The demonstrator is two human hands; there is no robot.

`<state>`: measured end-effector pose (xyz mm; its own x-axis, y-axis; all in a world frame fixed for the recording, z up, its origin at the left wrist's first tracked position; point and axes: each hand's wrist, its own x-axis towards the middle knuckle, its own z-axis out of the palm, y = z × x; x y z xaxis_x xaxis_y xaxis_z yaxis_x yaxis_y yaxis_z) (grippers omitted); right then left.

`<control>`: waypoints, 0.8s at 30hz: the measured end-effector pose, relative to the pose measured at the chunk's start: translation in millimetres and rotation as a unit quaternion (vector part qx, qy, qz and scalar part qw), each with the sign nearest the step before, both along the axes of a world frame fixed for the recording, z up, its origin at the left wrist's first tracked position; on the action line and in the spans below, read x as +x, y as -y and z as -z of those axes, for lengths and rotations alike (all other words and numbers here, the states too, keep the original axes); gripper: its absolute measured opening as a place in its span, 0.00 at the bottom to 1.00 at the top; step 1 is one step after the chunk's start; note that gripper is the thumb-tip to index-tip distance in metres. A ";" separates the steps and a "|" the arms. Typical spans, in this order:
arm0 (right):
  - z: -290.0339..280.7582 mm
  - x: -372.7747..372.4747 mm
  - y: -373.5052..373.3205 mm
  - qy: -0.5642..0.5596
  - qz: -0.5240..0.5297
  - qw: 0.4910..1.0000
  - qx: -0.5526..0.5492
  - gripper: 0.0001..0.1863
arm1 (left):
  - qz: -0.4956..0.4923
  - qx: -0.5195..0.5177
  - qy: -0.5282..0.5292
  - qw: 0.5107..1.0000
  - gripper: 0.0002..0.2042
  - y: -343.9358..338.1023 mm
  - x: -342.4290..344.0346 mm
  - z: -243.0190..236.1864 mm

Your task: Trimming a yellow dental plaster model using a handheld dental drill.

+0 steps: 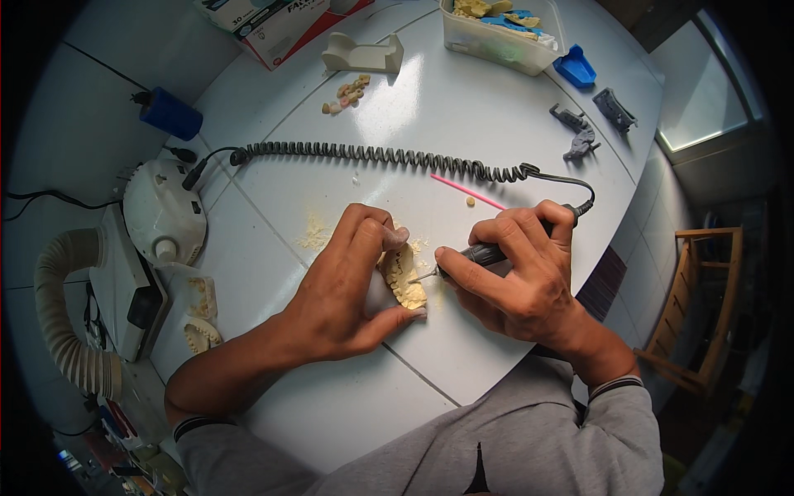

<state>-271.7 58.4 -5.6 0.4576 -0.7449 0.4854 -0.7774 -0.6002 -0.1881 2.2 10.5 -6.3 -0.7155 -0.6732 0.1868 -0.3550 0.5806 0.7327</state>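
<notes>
My left hand (335,293) is closed around a pale yellow plaster dental cast (405,281), with fingertips at its top and thumb at its lower end. My right hand (521,281) grips a dark rotary handpiece (484,255); its thin metal bit rests on or very close to the cast's side. The handpiece's black coiled cord (364,156) runs across the white tiled worktop to a white control unit (165,211). Yellow powder (314,234) is scattered round the cast. Beyond my right hand lie a pink stick (463,190) and a small beige piece (471,202).
Behind are boxes (269,33), a holder (362,56), small beige pieces (347,95), a tub (500,54), blue tray (575,66) and grey pieces (579,136). Leftward are a blue cylinder (172,114), ribbed hose (62,310) and casts (201,335). A wooden rack (686,314) stands right.
</notes>
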 end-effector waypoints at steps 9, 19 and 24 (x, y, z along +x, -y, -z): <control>1.3 0.2 0.0 0.002 0.001 1.000 -0.001 0.14 | 0.000 -0.002 -0.001 1.000 0.42 0.4 -0.6 -0.2; -1.0 0.1 0.1 -0.002 -0.001 1.000 0.010 0.14 | -0.001 0.003 -0.002 1.000 0.41 0.2 -0.3 -0.8; -1.9 0.1 0.4 -0.002 -0.002 1.000 0.010 0.15 | -0.002 0.006 0.000 1.000 0.41 -0.2 -0.5 -1.3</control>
